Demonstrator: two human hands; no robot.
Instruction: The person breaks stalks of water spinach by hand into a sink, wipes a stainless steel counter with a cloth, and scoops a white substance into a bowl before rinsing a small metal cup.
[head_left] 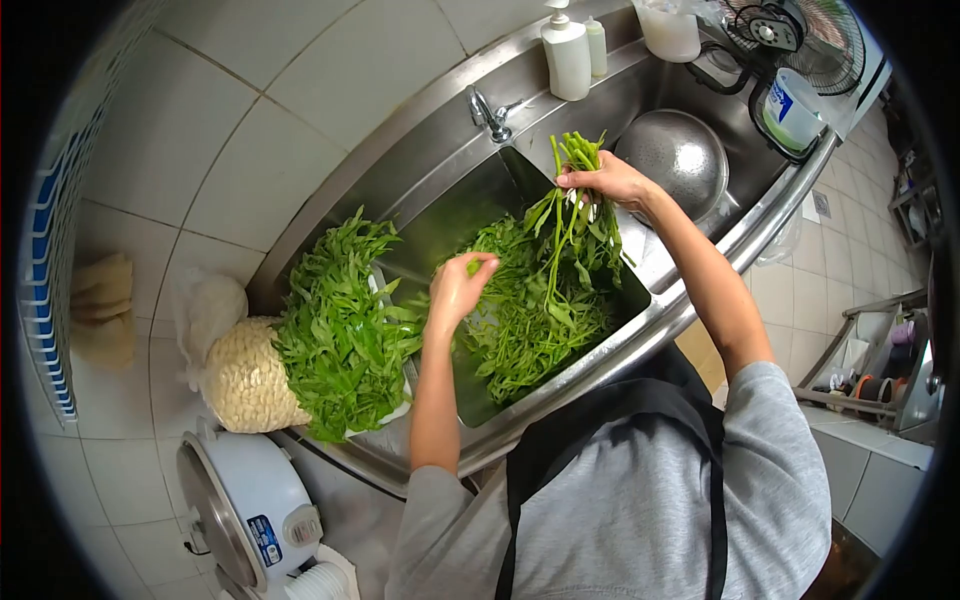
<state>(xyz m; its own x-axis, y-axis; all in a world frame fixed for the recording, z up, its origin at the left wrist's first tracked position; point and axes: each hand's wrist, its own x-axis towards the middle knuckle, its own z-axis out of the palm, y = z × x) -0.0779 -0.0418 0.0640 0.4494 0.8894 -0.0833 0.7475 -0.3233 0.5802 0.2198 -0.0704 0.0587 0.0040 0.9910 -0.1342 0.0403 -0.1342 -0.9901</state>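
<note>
My right hand (612, 182) grips a bunch of leafy green stems (580, 150) near the cut ends, above the sink basin (425, 240). The leaves of the bunch hang down into the basin. Lower and to the left, my left hand (458, 292) has its fingers curled together in a pinch, with a bit of green at the fingertips too small to make out. Beneath both hands, loose greens (540, 345) fill much of the basin. To the left of my left hand, a large heap of long-leaved greens (345, 330) lies on a white tray, mostly hidden under it.
A faucet (488, 115) stands behind the basin. Beyond it are a white pump bottle (567, 58), a metal bowl (672, 160) in the second basin, and a fan (810, 40). A bag of pale pieces (252, 378) and a rice cooker (250, 505) are at left.
</note>
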